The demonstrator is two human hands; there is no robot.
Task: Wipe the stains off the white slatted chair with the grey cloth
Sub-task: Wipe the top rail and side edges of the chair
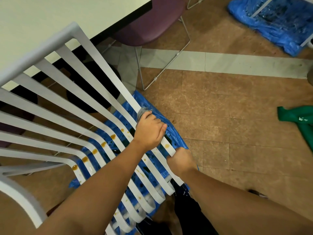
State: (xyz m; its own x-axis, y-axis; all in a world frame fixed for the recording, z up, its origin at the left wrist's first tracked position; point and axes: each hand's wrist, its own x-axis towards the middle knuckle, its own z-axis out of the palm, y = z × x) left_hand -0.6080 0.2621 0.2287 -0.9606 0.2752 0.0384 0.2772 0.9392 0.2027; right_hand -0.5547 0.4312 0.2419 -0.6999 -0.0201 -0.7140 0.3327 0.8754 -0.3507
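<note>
The white slatted chair [71, 92] fills the left half of the view, seen from above. Orange-brown stains [113, 136] dot several slats where the back curves into the seat, and one more stain [167, 146] sits on the outermost right slat. My left hand [149, 131] grips the grey cloth [142, 112] and presses it on that outer slat, just above the stain. Only a corner of the cloth shows beyond the fingers. Lower down, my right hand [180, 160] grips the edge of the same slat.
Blue plastic sheeting [171, 131] lies on the brown tiled floor under the chair. A white table [50, 16] and a purple chair [152, 22] stand behind. More blue plastic [271, 22] lies at the top right, with green fabric [298, 119] at the right.
</note>
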